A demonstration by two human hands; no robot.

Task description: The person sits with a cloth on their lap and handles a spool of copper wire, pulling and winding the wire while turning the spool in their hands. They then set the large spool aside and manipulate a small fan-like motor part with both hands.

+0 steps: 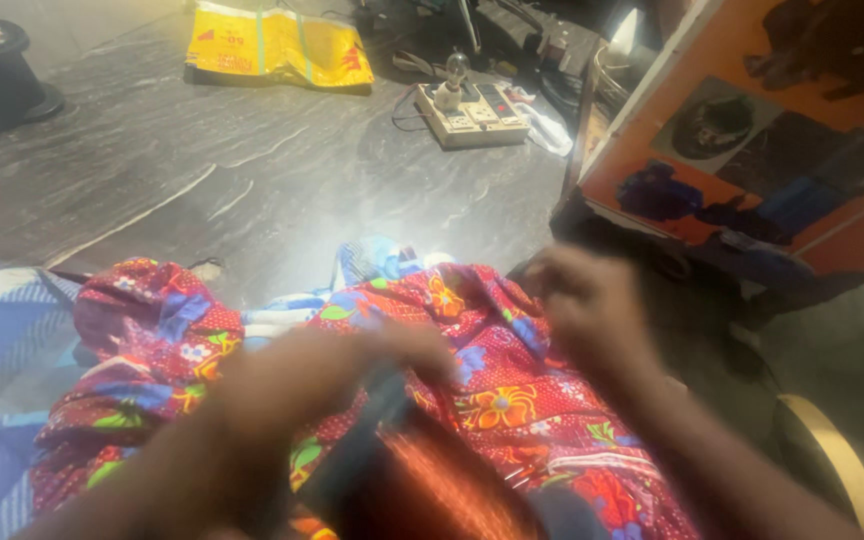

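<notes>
Hands blur over the red floral cloth [492, 400] spread on the person's lap. Left hand [302, 375] lies curled on its middle, nearer the dark object [372, 440] beneath; right hand [587, 300] presses its far right edge. Grip unclear for both.

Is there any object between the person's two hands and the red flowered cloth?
Nothing visible does. The left hand and the right hand both lie directly on the red flowered cloth, though motion blur hides the fingers' exact grip.
</notes>
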